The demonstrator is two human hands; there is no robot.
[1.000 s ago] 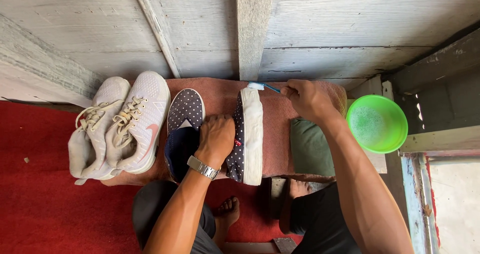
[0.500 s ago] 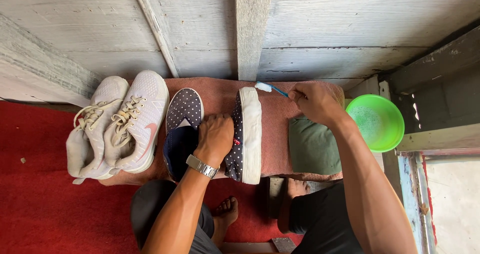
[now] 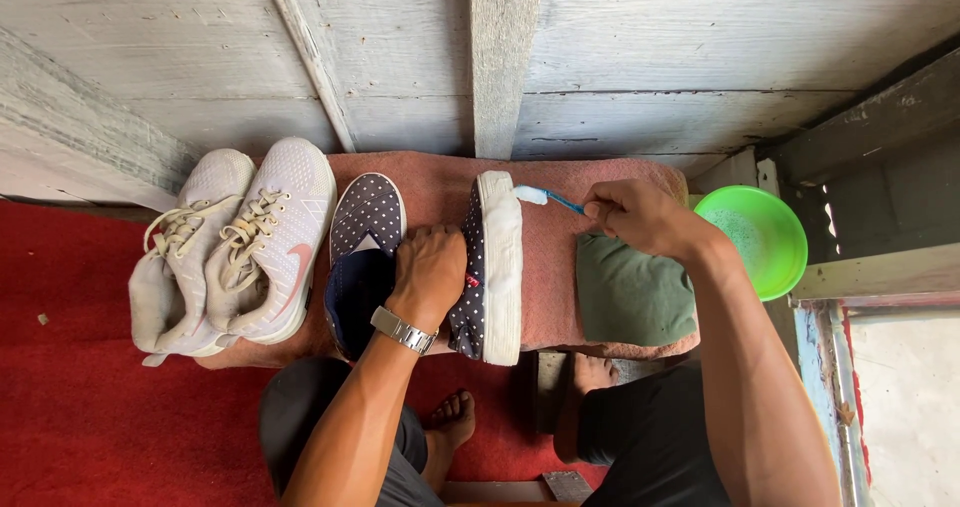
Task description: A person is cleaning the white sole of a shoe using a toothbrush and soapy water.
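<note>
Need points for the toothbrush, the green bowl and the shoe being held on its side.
toothbrush [image 3: 548,198], head view, on the blue neck beside the bristles.
green bowl [image 3: 790,229], head view, on its right inner wall.
polka-dot shoe [image 3: 500,267], head view, on its white sole edge.

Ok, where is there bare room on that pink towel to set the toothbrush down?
A bare strip of pink towel lies between the tipped dotted shoe and the green cloth. Left is crowded: second dotted shoe, white sneakers.
</note>
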